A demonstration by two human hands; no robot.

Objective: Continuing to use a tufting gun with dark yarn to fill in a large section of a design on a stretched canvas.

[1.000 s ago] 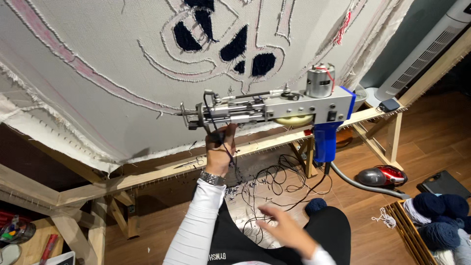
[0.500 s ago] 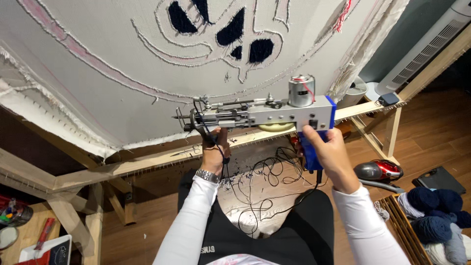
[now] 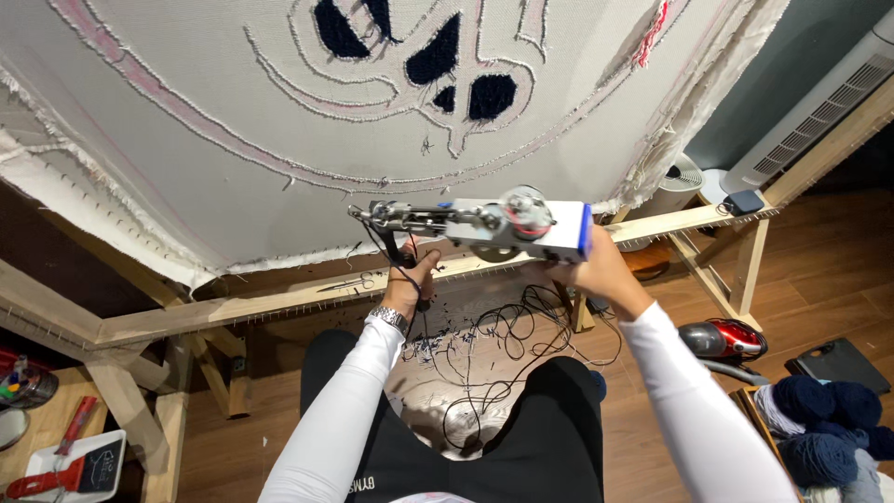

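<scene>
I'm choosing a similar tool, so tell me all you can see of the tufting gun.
The tufting gun is a grey metal machine with a blue rear end and exposed gears. It lies level, needle end pointing left, just below the stretched white cloth. The left hand grips its front handle; the right hand holds the rear.

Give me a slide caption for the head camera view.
Both hands, left hand and right hand, hold a tufting gun before stretched cloth on a wooden frame.
</scene>
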